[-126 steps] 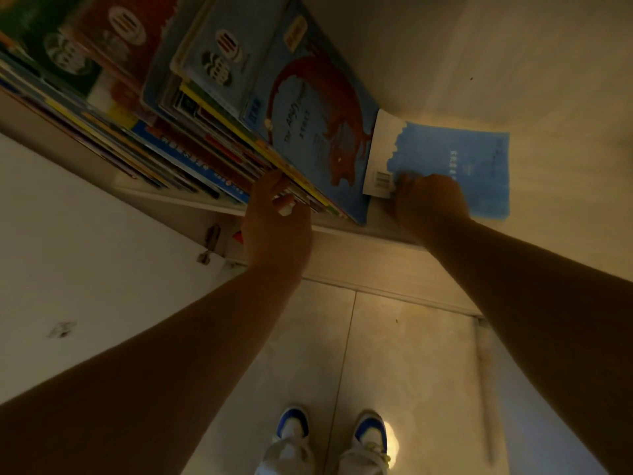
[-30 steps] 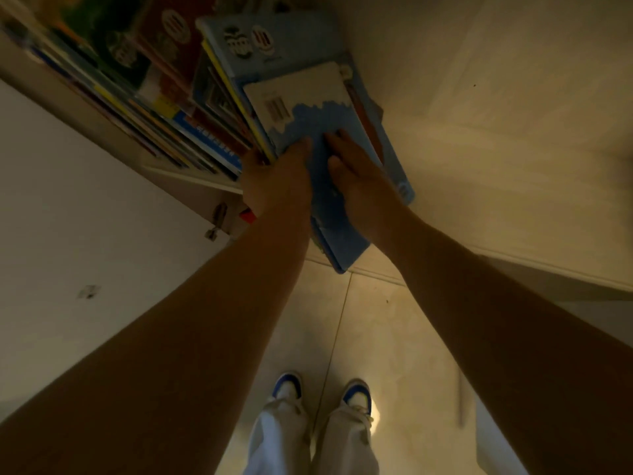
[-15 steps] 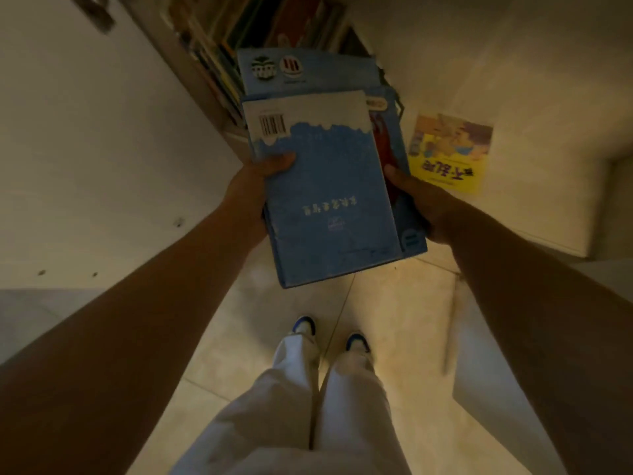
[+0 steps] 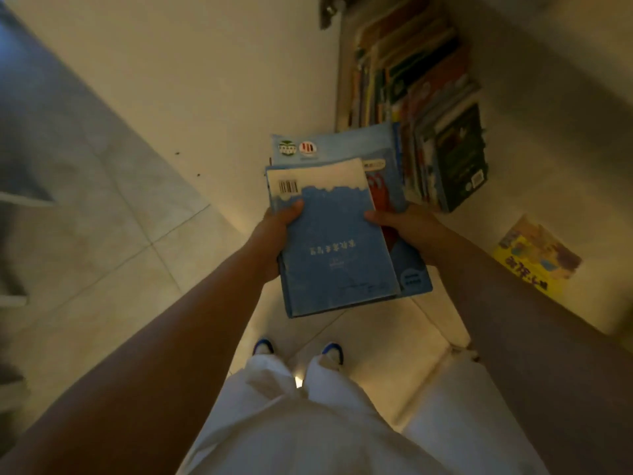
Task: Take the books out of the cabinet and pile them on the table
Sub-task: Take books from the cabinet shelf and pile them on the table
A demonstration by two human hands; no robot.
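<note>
I hold a small stack of blue books in front of me, above the floor. My left hand grips its left edge, thumb on the top cover. My right hand grips its right edge. The top book is blue and white with a barcode; under it lie a blue book with a red picture and a larger light blue one. Behind the stack, a row of books leans on the cabinet shelf. A yellow book lies flat on the shelf at the right.
The open white cabinet door stands at the left of the shelf. Beige floor tiles spread below, with my white trousers and blue-and-white shoes under the stack. A low white panel is at the lower right.
Both hands have drawn the stack of blue books out of the cabinet and back toward my body. The view has swung left, so the shelf now lies up and to the right.
</note>
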